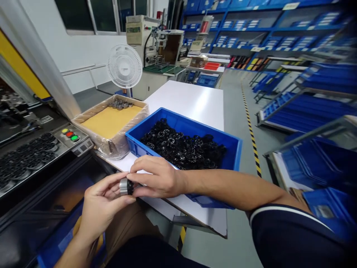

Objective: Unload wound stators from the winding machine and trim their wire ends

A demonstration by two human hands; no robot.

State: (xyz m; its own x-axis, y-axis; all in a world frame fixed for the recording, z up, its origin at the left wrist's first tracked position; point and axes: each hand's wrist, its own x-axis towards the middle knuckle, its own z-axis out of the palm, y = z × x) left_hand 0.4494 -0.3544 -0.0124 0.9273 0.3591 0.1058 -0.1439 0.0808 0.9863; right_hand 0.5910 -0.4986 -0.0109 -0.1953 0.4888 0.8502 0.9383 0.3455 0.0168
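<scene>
Near table (189, 98), seemingly metal ring (123, 186) between left hand (97, 206) and right hand (160, 178).

Right sleeve (292, 238): short, dark navy, loose cut, well apart from the right fingers (147, 180). Narrow white band (290, 210) follows the hem on the side toward those fingers. Forearm (223, 184) bare between hem and fingers. Left fingers (119, 204) likewise bare, as is the wrist (86, 234) behind them. Below the fingers: trousers (131, 223), brownish khaki, soft creases. Further below: dark cloth (156, 255), near black, detail lost in shadow.
</scene>
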